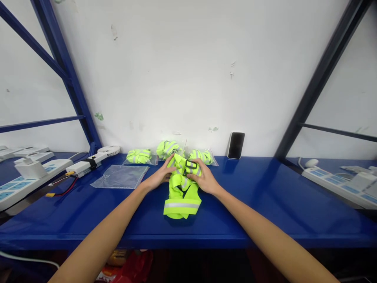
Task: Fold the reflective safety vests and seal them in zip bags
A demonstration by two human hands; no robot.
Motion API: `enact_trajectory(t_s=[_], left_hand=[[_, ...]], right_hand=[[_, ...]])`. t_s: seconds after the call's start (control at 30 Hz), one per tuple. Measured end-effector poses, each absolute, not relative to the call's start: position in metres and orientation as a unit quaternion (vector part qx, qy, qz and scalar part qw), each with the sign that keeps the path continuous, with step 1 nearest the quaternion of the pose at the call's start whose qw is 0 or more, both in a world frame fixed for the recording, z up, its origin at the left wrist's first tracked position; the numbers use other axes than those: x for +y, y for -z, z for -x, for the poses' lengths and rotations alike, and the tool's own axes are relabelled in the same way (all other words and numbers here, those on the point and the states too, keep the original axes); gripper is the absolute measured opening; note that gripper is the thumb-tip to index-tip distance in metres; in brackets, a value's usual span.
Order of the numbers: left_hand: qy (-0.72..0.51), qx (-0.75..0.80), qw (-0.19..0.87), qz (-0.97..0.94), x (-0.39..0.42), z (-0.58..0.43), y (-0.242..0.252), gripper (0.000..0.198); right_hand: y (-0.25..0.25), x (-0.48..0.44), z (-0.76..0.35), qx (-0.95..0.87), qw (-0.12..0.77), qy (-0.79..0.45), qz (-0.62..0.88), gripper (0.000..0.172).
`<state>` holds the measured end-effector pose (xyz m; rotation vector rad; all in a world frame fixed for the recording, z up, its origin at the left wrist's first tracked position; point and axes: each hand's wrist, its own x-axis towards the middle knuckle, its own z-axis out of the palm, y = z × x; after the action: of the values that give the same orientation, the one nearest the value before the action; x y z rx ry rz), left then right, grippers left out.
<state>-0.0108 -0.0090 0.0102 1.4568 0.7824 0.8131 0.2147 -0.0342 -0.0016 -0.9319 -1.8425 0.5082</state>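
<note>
A neon yellow reflective vest made of straps lies bunched on the blue table, its silver-striped end pointing toward me. My left hand grips the far left part of the bundle, fingers curled against the fabric. On the other side, my right hand holds the strap end by a black buckle, with the thumb beneath. Behind the hands sit several similar neon bundles in clear bags, one bundle at left, one in the middle and one at right, partly covered.
A flat clear plastic bag lies left of my hands. Farther left are a small white fan, a battery pack with wires and a power strip. A phone leans against the wall. Another power strip lies at right.
</note>
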Motion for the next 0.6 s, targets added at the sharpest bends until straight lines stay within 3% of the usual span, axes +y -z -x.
enact_trajectory(t_s=[0.13, 0.23, 0.4, 0.5, 0.6], left_hand=[[-0.361, 0.251, 0.705, -0.557, -0.016, -0.001, -0.009, 0.075], [-0.318, 0.233, 0.763, -0.512, -0.019, -0.002, -0.01, 0.086], [-0.277, 0.231, 0.818, -0.449, -0.018, 0.002, -0.007, 0.098], [-0.266, 0.222, 0.83, -0.436, -0.015, 0.004, -0.001, 0.091], [-0.269, 0.248, 0.816, -0.447, -0.014, 0.003, 0.004, 0.069]], right_hand=[[-0.002, -0.033, -0.209, -0.723, 0.568, -0.151, 0.363, 0.033], [-0.003, -0.036, -0.207, -0.749, 0.574, -0.068, 0.324, 0.037], [0.007, -0.037, -0.211, -0.834, 0.493, 0.039, 0.244, 0.061], [0.013, -0.034, -0.214, -0.871, 0.432, 0.078, 0.219, 0.054], [0.014, -0.034, -0.217, -0.895, 0.382, 0.095, 0.211, 0.044]])
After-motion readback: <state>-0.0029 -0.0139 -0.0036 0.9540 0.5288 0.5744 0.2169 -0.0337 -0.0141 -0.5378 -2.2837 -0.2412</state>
